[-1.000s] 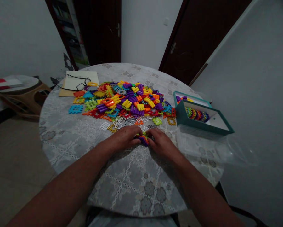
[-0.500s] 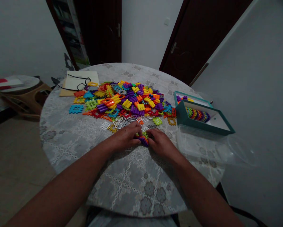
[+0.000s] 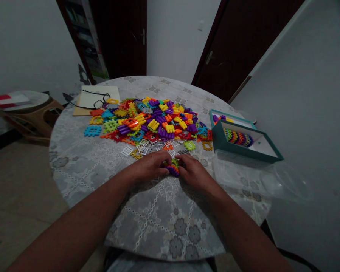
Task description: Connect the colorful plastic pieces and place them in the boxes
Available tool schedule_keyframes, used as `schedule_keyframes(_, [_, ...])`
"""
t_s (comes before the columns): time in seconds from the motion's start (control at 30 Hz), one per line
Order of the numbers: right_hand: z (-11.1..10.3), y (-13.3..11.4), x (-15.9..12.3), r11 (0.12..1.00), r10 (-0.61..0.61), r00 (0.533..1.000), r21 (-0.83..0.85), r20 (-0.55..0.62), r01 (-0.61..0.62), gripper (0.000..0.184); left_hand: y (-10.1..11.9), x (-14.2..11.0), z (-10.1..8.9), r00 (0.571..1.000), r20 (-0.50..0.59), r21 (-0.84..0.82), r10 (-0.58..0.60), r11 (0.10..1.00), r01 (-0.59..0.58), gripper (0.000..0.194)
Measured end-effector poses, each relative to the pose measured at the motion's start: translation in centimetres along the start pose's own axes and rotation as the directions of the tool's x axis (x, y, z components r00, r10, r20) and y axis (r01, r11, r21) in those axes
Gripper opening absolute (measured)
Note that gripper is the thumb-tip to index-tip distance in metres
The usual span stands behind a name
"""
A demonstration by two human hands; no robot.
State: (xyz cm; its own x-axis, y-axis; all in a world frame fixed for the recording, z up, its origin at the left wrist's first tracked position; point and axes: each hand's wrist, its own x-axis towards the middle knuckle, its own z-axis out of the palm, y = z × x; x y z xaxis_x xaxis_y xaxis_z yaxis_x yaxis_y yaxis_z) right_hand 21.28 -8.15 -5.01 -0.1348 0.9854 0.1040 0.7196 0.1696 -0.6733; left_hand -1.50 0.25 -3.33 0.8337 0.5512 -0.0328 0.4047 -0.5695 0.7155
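Observation:
Between my two hands is a small stack of plastic building pieces (image 3: 173, 170), purple, orange and lime green, low over the table. My left hand (image 3: 151, 165) is closed on its left side, fingers curled over the top. From the right, my right hand (image 3: 193, 169) grips the same stack with thumb and bent fingers. The fingers hide part of it. Just beyond lie white window-shaped pieces (image 3: 143, 147) and a lime green square piece (image 3: 189, 145). Farther back spreads a large heap of coloured building pieces (image 3: 158, 119).
A teal box (image 3: 243, 151) holding rows of coloured pieces stands at the right, its teal lid (image 3: 235, 118) behind. Clear plastic containers (image 3: 235, 172) lie in front of it. Black glasses (image 3: 98, 102) rest on a notebook (image 3: 113, 92) at the back left of the round table (image 3: 147, 215).
The view has shifted very slightly. Both hands stay on the stack, with only tiny finger movement.

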Motion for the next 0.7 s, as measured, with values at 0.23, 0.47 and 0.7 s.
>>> schedule_keyframes(0.23, [-0.3, -0.2, -0.3, 0.988, 0.096, 0.995, 0.123, 0.026, -0.099, 0.049, 0.3, 0.0, -0.2, 0.998, 0.034, 0.006, -0.048, 0.999, 0.048, 0.023])
schedule_keyframes(0.47, [-0.1, 0.0, -0.3, 0.952, 0.095, 0.989, 0.281, 0.113, -0.123, 0.027, 0.7, -0.1, -0.3, 0.997, 0.048, -0.028, -0.068, 0.997, 0.070, 0.027])
schedule_keyframes(0.7, [-1.1, -0.9, -0.5, 0.951, 0.021, 0.976, 0.296, 0.216, -0.086, 0.015, 0.7, -0.5, -0.1, 0.999, 0.051, 0.090, -0.008, 0.996, 0.004, 0.035])
